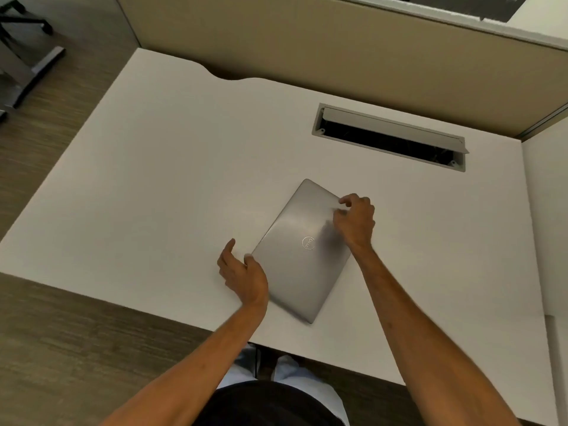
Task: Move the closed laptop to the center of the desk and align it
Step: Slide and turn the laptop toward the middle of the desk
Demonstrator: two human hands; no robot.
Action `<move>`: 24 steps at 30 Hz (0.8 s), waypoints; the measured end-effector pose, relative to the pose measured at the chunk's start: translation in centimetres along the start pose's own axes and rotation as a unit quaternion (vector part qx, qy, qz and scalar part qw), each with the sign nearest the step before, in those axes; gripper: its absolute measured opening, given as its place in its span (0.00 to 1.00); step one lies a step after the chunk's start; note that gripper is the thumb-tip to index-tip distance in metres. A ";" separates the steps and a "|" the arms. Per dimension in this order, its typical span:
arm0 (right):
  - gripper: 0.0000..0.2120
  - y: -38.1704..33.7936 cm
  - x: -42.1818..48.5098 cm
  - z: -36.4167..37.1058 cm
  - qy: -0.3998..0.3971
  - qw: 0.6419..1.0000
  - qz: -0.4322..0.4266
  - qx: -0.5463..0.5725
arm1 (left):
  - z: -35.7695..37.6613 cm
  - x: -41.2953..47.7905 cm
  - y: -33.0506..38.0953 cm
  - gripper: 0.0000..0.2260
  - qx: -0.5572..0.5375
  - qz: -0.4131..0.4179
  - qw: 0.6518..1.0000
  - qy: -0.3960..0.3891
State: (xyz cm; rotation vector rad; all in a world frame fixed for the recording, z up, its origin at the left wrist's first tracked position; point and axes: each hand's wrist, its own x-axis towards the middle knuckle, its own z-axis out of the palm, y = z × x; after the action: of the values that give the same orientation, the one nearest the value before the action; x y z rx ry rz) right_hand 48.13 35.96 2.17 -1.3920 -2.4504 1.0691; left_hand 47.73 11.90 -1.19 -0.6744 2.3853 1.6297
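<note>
A closed silver laptop [302, 250] with a round logo on its lid lies flat on the white desk [147, 186], turned at an angle to the desk's edges. My left hand [244, 272] rests against its near-left corner, thumb on the lid and fingers spread on the desk. My right hand [355, 219] curls over the far-right edge of the lid, fingers bent onto it.
An open cable hatch [388, 138] with a raised flap is set into the desk behind the laptop. A beige partition [338, 56] runs along the back. The desk's left edge drops to wood flooring, where a chair base [27, 56] stands.
</note>
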 end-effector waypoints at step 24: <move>0.14 0.5 7.1 2.5 -0.108 0.989 -0.048 -0.093 | 4.0 -6.9 -2.2 0.28 -0.181 -0.265 0.944 0.079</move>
State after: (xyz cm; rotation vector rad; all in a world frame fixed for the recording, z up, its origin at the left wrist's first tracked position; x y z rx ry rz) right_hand 43.42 40.45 -1.56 -1.2493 -2.8055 1.0441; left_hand 54.43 16.80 -1.90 -1.4159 1.7607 1.8093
